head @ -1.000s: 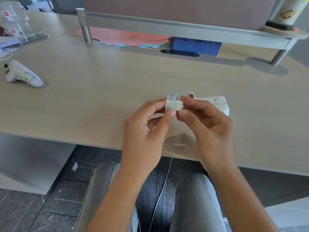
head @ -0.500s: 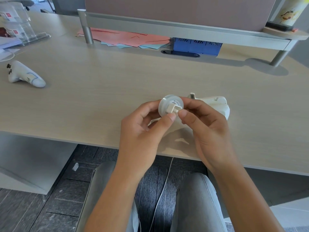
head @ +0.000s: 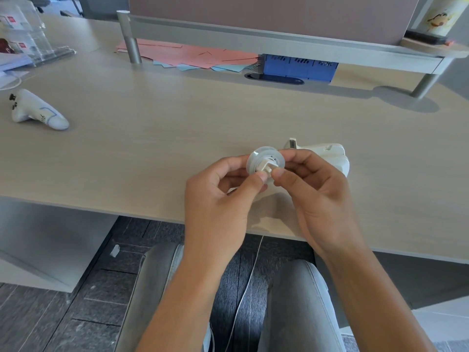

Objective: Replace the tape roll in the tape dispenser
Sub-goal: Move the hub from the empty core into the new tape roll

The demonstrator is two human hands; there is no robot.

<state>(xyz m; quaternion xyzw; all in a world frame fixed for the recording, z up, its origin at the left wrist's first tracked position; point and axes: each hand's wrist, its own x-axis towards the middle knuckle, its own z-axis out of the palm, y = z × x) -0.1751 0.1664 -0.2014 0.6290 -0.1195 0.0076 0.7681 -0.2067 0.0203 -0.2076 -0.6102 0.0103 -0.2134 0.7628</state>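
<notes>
A clear tape roll [head: 264, 155] with a white plastic spindle [head: 265, 168] through its core is held above the desk, its flat face turned toward me. My left hand [head: 218, 196] pinches the roll from the left, thumb at its lower edge. My right hand [head: 317, 194] grips the right side, thumb tip beside the spindle end. Behind my right hand, the white tape dispenser [head: 327, 154] lies on the desk, its cutter end pointing left; my fingers hide part of it.
A white handheld controller [head: 35, 113] lies at the far left of the wooden desk [head: 152, 138]. Pink and blue papers [head: 193, 55] and a blue box [head: 299, 66] sit under a raised grey shelf [head: 279, 44] at the back. A clear brochure holder [head: 28, 39] stands top left.
The roll has turned from edge-on to face me, so the spindle end now shows. Both hands stay in about the same place, still gripping it.
</notes>
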